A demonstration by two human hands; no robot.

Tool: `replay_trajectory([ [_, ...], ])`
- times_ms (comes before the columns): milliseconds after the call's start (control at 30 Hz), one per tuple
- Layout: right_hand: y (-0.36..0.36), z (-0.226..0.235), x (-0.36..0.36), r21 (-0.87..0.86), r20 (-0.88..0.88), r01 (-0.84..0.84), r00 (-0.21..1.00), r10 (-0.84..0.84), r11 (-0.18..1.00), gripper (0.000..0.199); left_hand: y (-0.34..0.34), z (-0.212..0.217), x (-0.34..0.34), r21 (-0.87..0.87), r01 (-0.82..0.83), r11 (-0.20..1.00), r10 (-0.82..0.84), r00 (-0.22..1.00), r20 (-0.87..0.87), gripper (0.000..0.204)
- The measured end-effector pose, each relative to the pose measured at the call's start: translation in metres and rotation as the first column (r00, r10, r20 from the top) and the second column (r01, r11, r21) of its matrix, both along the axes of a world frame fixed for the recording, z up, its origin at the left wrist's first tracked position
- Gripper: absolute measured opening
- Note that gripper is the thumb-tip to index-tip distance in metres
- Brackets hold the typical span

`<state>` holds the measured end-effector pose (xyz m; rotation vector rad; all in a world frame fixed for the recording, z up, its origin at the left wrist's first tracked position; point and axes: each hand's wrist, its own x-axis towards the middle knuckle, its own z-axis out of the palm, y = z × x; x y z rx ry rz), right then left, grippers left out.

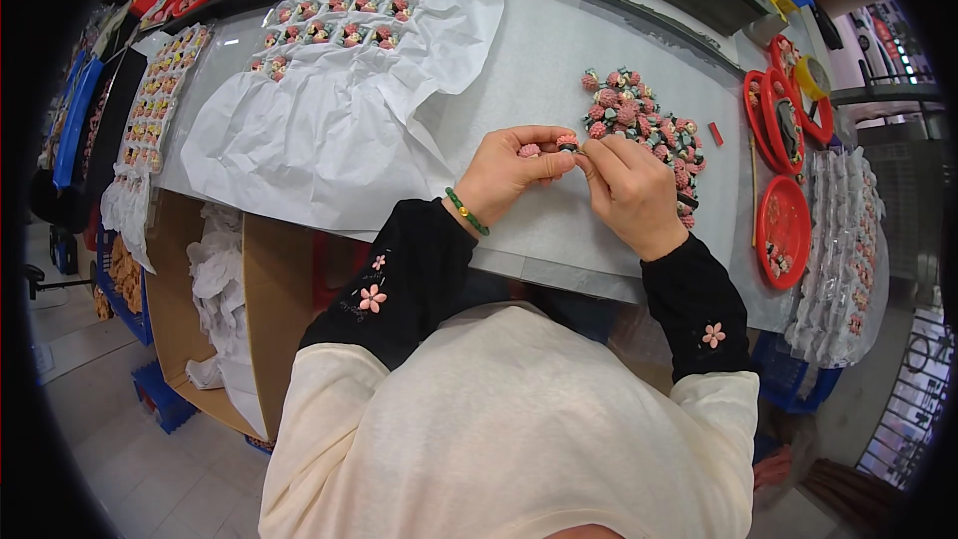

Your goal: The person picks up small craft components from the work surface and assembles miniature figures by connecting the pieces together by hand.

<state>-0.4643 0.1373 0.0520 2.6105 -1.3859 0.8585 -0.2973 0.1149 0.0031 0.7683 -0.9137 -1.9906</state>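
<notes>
Your left hand [504,170] is pinching a small pink, dark-based piece [568,140] between thumb and fingers, while a second pink piece [529,151] is nestling in its grasp. Your right hand [636,190] is bunching its fingertips beside the first piece; whether they are gripping it is hidden. Keeping the left pinch light and steady is probably serving you best, with only the right fingertips adjusting. The piece is sitting between both hands, inside the desk's [529,50] near edge; a heap of similar pieces [654,128] is lying just beyond your right hand.
</notes>
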Motion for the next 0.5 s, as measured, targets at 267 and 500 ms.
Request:
replay_trajectory([
  [267, 0.0029, -0.0016, 0.0016, -0.012, -0.006, 0.044, 0.999, -0.044, 0.999, 0.012, -0.0007, -0.0012, 0.0003, -0.004, 0.007, 1.0, -0.007, 1.0, 0.018, 0.036],
  [500, 0.0018, -0.0012, -0.0006, -0.01, -0.021, 0.018, 1.0, -0.018, 1.0, 0.012, 0.0001, 0.0005, -0.0004, 0.008, -0.007, 1.0, 0.007, 1.0, 0.005, 0.036],
])
